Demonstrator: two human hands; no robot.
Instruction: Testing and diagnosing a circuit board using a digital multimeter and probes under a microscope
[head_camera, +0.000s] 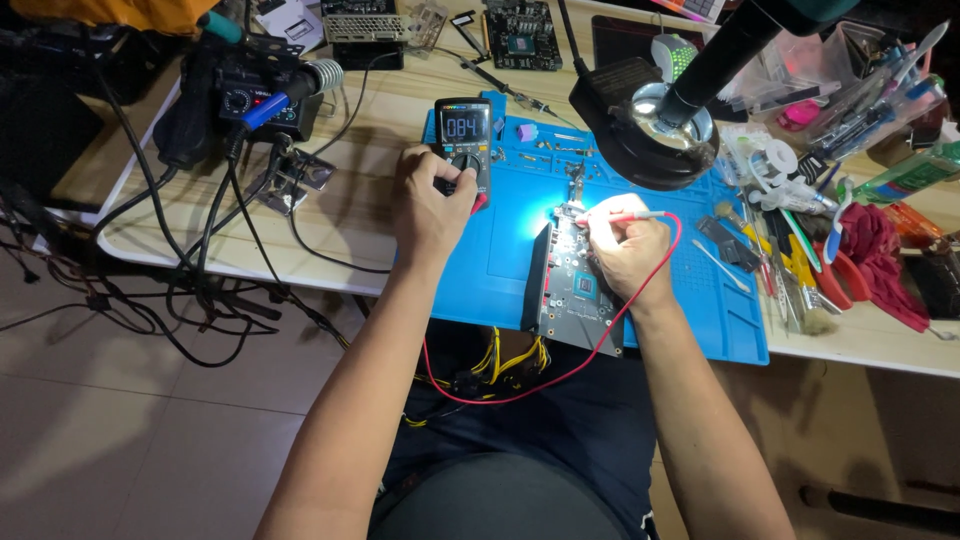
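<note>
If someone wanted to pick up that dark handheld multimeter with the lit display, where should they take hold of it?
Probably by the long side edges of the dark handheld multimeter, around its lower half, coming from above. It lies flat on the blue work mat, display up, so both sides are exposed. The left hand already covers the dial end, and leads exit there.

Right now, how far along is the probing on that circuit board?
Set up: the circuit board lies on the blue mat under the magnifier lamp, and the multimeter is on, showing a reading. In hand: the right hand pinches the red probe near the board's top edge, while the left hand rests on the meter's dial. Left: I cannot tell which other points remain.
</note>
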